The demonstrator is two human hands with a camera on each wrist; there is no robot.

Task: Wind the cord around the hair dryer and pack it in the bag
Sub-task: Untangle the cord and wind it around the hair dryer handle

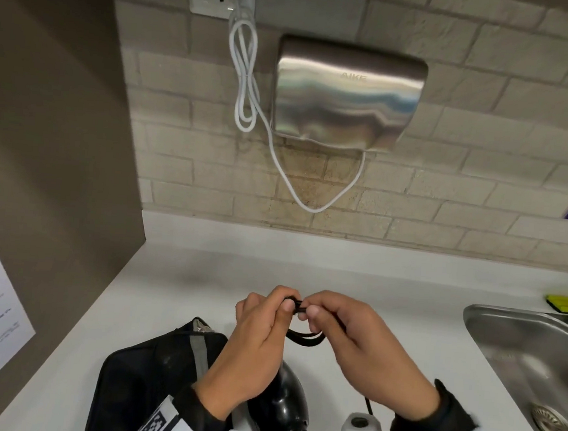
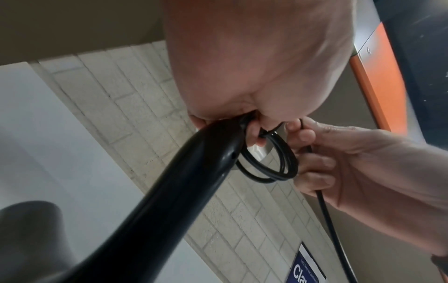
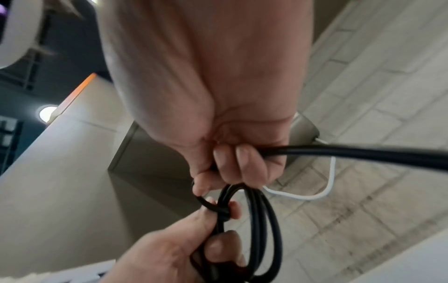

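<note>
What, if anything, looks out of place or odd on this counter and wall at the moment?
Nothing looks spilled or damaged. One oddity: the black cord is gathered in loose loops between the left hand and right hand, beside the hair dryer handle rather than around it. The white cable sags below the hand dryer.

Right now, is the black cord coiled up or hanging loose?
Partly coiled: black cord forms several loops pinched between left hand and right hand; a loose tail trails away.

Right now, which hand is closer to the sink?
Right. The right hand is beside the sink, winding cord; the left hand is farther, above the bag.
</note>
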